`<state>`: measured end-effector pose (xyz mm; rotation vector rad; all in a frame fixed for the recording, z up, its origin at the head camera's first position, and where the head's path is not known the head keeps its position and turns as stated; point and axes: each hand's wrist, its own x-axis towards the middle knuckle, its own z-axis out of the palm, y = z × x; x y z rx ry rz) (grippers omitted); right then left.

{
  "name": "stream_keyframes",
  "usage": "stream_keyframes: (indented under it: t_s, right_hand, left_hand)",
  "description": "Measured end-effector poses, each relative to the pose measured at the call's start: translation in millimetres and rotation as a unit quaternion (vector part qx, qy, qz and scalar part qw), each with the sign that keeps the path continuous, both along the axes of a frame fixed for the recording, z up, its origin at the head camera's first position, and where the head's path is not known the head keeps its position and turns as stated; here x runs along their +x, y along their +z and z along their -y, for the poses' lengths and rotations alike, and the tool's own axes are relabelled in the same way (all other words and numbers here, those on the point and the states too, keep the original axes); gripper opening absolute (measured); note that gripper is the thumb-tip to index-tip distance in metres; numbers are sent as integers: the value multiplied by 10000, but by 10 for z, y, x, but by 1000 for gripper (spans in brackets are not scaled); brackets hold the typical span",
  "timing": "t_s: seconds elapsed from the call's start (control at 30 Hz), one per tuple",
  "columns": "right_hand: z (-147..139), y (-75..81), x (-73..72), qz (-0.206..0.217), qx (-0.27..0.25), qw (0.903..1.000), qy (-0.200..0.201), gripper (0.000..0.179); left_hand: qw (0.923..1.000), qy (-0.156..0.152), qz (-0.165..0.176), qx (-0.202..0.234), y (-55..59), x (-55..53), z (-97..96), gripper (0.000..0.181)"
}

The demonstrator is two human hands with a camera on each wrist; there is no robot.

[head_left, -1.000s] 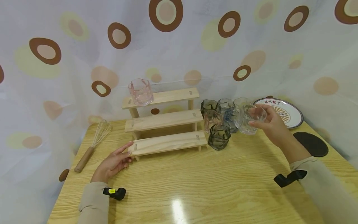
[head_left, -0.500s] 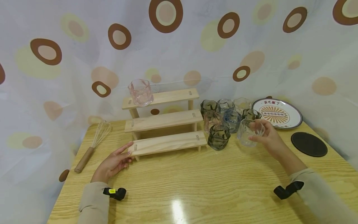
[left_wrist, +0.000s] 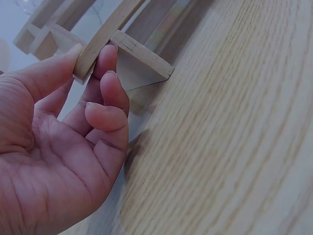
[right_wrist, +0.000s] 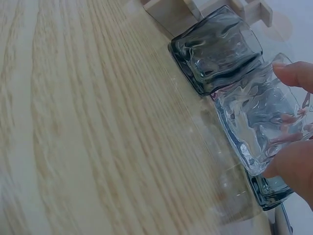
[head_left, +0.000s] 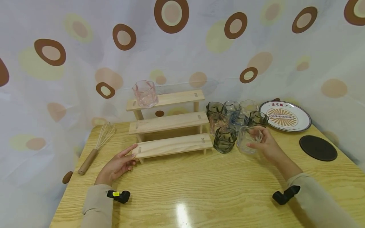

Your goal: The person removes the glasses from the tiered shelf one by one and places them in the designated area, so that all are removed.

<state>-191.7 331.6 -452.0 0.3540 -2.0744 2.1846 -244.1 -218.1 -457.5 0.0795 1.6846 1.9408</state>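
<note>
My left hand [head_left: 118, 166] pinches the left end of a three-tier wooden shelf's lowest board [head_left: 172, 146], thumb on top and fingertips beneath in the left wrist view. A pale pink glass [head_left: 146, 96] stands at the left of the top tier. With thumb and fingers, my right hand [head_left: 267, 144] grips a clear wavy glass [head_left: 243, 142] right of the shelf. It is beside a smoky grey glass [head_left: 224, 141] at the front of a cluster. In the right wrist view the clear glass [right_wrist: 259, 117] is low over the table; whether its base touches, I cannot tell.
Behind the held glass are a dark glass [head_left: 258, 118], a blue glass [head_left: 238, 122], an amber-pink glass [head_left: 218, 123] and several others. A patterned plate [head_left: 302, 115] and a black round mat [head_left: 318, 148] lie at right. A whisk [head_left: 90, 158] lies at left.
My right hand has brought the clear glass from the back of the cluster forward, down and then left, beside the front smoky glass. The left hand keeps its place on the shelf.
</note>
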Motion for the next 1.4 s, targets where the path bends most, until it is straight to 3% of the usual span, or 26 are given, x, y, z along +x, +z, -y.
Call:
stream_keyframes:
  t_s: [0.53, 1.0, 1.4]
  right_hand:
    - [52, -41, -56, 511, 29, 9986, -140, 60]
    - [114, -47, -109, 451, 24, 9988, -165, 61]
    - [100, -30, -110, 701, 835, 9933, -394, 61]
  left_hand:
    - [10000, 17, 8, 31, 1, 1, -3, 58]
    - [9999, 118, -11, 73, -13, -12, 14, 55]
    - [10000, 80, -23, 0, -36, -9, 19, 56]
